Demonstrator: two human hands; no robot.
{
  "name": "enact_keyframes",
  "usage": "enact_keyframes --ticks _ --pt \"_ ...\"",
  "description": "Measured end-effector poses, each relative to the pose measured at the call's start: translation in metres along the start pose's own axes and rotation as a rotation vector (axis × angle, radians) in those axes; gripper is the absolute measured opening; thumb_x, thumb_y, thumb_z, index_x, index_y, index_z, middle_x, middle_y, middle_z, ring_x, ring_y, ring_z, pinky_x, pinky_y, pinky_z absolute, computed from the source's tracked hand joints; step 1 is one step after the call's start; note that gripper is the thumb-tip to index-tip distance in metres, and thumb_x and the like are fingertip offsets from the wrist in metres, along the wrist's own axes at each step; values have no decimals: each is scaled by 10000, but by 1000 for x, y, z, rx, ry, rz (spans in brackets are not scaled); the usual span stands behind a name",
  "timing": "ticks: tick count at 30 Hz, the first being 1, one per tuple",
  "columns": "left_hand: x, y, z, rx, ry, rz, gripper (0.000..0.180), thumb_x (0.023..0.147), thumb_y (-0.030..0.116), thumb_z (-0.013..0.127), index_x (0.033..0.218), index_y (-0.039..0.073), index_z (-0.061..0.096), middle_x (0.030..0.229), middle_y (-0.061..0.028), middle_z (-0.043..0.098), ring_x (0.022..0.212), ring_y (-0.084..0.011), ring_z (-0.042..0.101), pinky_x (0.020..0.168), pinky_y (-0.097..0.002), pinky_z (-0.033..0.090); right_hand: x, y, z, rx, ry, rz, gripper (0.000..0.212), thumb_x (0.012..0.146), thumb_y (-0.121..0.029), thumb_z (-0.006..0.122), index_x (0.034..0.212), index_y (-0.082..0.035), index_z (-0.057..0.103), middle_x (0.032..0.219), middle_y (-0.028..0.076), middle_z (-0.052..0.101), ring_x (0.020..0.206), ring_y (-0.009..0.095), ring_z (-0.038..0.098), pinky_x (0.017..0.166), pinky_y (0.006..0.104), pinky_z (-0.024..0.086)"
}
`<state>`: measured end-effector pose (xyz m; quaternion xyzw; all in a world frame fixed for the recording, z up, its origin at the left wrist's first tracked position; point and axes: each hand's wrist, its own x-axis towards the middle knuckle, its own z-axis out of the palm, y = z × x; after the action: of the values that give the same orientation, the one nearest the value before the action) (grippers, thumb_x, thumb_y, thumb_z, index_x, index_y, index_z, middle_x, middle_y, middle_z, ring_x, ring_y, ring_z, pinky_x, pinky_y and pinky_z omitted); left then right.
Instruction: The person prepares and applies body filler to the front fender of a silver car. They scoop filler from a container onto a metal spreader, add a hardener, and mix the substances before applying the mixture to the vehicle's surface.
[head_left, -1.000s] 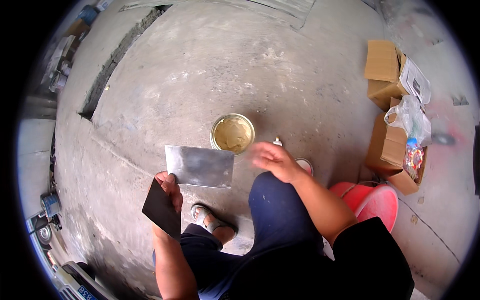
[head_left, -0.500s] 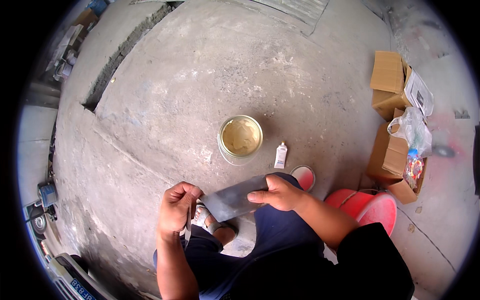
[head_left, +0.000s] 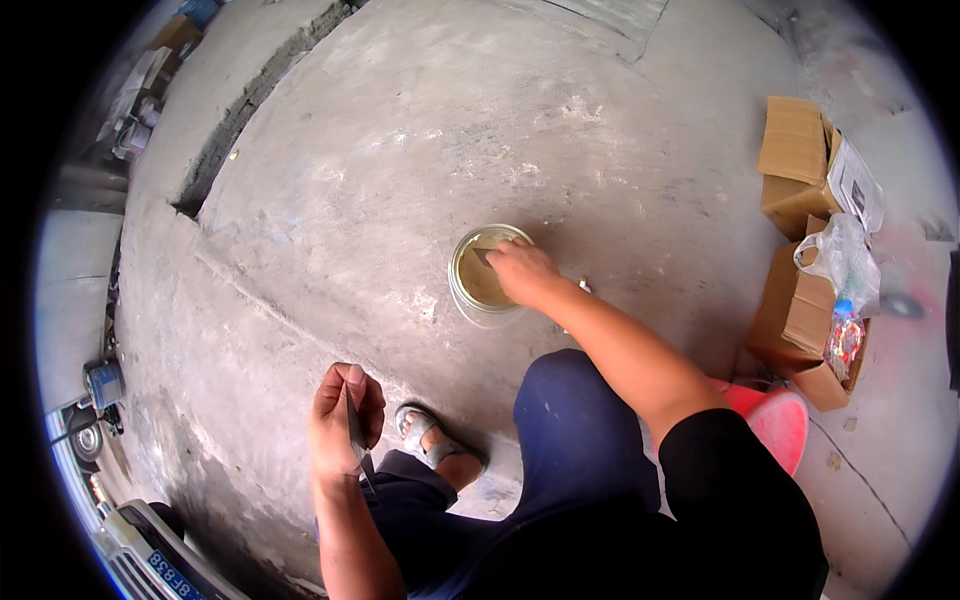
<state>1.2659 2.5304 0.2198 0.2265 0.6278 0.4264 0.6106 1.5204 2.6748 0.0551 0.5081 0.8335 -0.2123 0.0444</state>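
My right hand (head_left: 523,272) is down at the mouth of a round metal can (head_left: 455,284), its fingers closed on a flat grey scraper (head_left: 485,257). Only a small corner of that scraper shows; the rest is hidden by the hand. Beige paste (head_left: 470,272), like putty, fills the can's inside. Nearer to me, at the lower left, my left hand (head_left: 345,410) is closed round a thin metal scraper blade (head_left: 357,435), which appears almost edge-on and points down toward my wrist. The left hand is well apart from the can.
A small white tube (head_left: 584,285) is mostly hidden behind my right forearm. A red bucket (head_left: 778,425) stands at the right, beside cardboard boxes (head_left: 795,140) and a clear plastic bag (head_left: 845,262). My sandalled foot (head_left: 425,435) is between my hands. A car front (head_left: 150,555) shows at lower left.
My right hand has moved forward from near my left hand to the can, taking the flat grey scraper with it. My left hand has moved slightly and keeps its blade.
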Motion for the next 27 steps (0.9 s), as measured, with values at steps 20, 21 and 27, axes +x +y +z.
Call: enact_keyframes --ticks 20,21,27 --pt "-19 -9 -20 24 4 -32 391 994 368 454 761 59 509 579 -18 511 385 -60 409 338 -203 286 68 0 45 -247 -570 -119 270 829 -67 553 1057 -138 681 1174 62 632 1120 272 580 903 392 496" --pt "-19 -8 -20 27 0 -36 389 994 365 456 762 58 510 581 -17 512 387 -59 410 340 -202 288 68 3 47 -239 -535 -115 271 828 -63 554 1058 -133 679 1162 72 638 1096 279 594 886 392 504" --pt "-20 -7 -21 19 -15 -49 367 992 350 466 775 58 516 602 -14 526 406 -54 421 362 -201 305 58 6 54 -56 -365 -6 280 834 -57 539 1087 -99 650 1122 118 650 1047 293 620 855 401 516"
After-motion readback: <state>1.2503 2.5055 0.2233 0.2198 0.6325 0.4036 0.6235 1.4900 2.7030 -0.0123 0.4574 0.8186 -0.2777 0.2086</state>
